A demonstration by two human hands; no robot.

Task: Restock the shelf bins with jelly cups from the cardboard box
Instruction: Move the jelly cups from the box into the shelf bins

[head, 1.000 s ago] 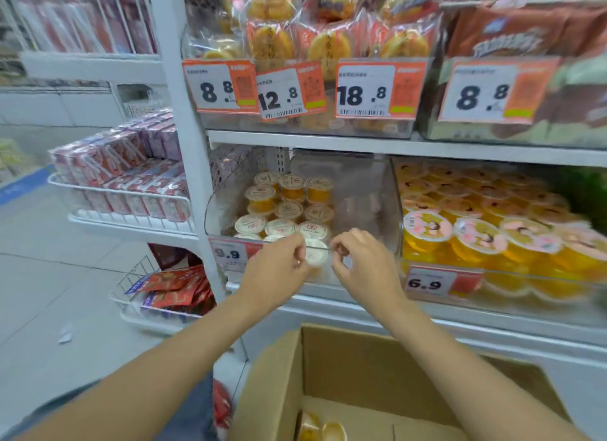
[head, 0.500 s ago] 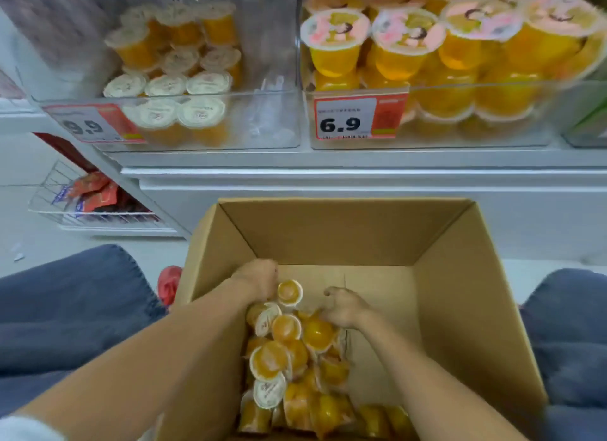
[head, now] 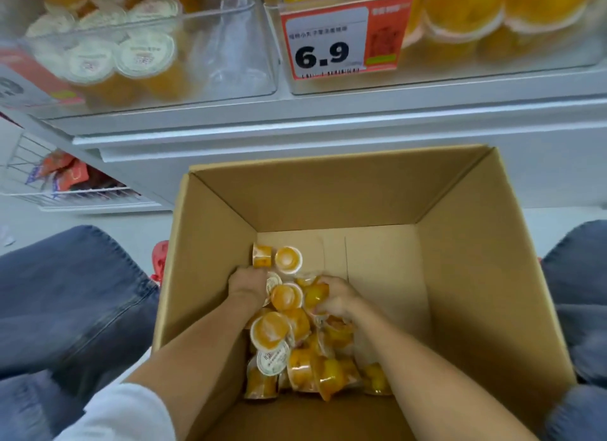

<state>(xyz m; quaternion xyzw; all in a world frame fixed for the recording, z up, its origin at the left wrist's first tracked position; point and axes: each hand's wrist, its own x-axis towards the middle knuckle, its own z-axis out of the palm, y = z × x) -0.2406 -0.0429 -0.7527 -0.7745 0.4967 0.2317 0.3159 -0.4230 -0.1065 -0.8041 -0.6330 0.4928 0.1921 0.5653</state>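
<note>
Below the shelf bins (head: 230, 46), a cardboard box (head: 328, 191) holds jelly cups (head: 285, 335). The right hand (head: 338, 297) curls round jelly cups at its 9 o'clock. The left hand (head: 248, 284) has its fingers buried, so its grasp cannot be told.

The head camera looks steeply down (close) into the cardboard box (head: 460, 276).

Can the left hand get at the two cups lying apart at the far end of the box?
Probably yes. The left hand is down in the box, just short of the two cups, and nothing lies between them.
</note>
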